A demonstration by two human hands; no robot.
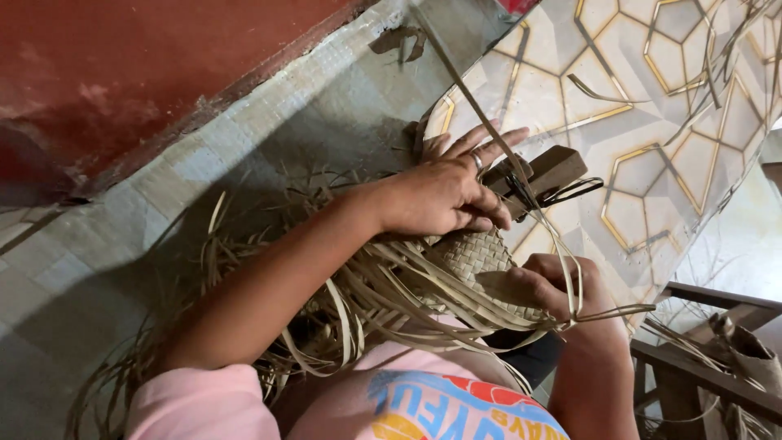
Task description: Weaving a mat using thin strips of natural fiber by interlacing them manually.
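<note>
Woven mat pinned between both hands.

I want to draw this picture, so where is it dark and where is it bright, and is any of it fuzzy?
In the head view, a broad shadow darkens the grey floor at lower left, while the patterned sheet at upper right is brightly lit. The left hand, right hand and woven piece look sharp; the printed shirt, closest to the camera, is slightly soft.
</note>
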